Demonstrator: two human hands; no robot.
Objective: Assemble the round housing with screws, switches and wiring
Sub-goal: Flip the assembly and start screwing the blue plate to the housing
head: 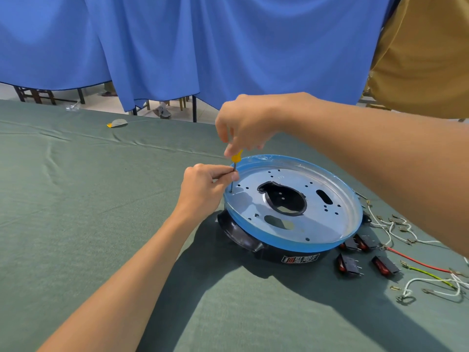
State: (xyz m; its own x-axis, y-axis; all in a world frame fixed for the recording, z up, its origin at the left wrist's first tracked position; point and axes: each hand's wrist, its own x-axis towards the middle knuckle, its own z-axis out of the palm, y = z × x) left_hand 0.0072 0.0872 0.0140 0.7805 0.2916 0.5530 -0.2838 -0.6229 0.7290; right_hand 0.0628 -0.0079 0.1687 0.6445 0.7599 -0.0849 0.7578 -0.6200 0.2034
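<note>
The round housing (330, 224) lies on the green cloth: a black base under a silver metal plate with a blue film rim. A small screwdriver (236, 160) with a yellow handle stands upright, its tip at a hole on the plate's left edge. My right hand (243, 123) grips the handle from above. My left hand (205, 186) pinches the metal shaft just below the handle. Several black rocker switches (349, 265) with red faces lie to the right of the housing. Loose white, red and yellow-green wires (418, 262) with terminals lie beyond them.
The table (76, 199) is covered in green cloth. A small grey and yellow scrap (117, 123) lies near its far edge. Blue curtains (152, 47) hang behind the table, with chair legs below them. A person in tan clothing (426, 59) stands at the far right.
</note>
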